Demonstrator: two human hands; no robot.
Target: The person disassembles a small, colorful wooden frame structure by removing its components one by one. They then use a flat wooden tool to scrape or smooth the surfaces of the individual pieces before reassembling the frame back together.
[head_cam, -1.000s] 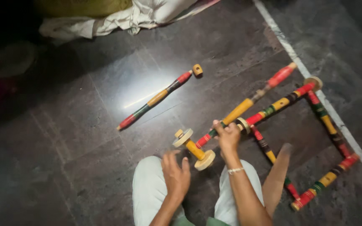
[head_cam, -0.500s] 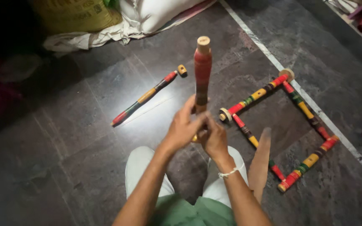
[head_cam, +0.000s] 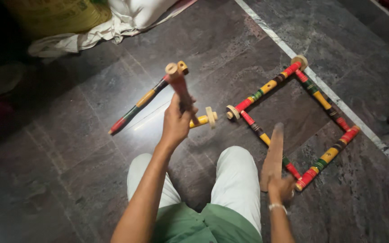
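Wooden square frame (head_cam: pixel 293 121) of four striped rods lies joined on the floor (head_cam: pixel 68 171), one loose rod (head_cam: pixel 136 108) unattached; left hand (head_cam: pixel 175 123) clenches a wheeled rod (head_cam: pixel 183 94) aloft, right hand (head_cam: pixel 281 188) grips a flat stick (head_cam: pixel 273 153).

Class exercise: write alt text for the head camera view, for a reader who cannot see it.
Seen from above, a seated person's left hand holds up a painted wooden rod with a wheeled axle at its lower end, while the right hand grips a flat wooden paddle. On the dark stone floor lie a square frame of striped rods and a loose striped rod.
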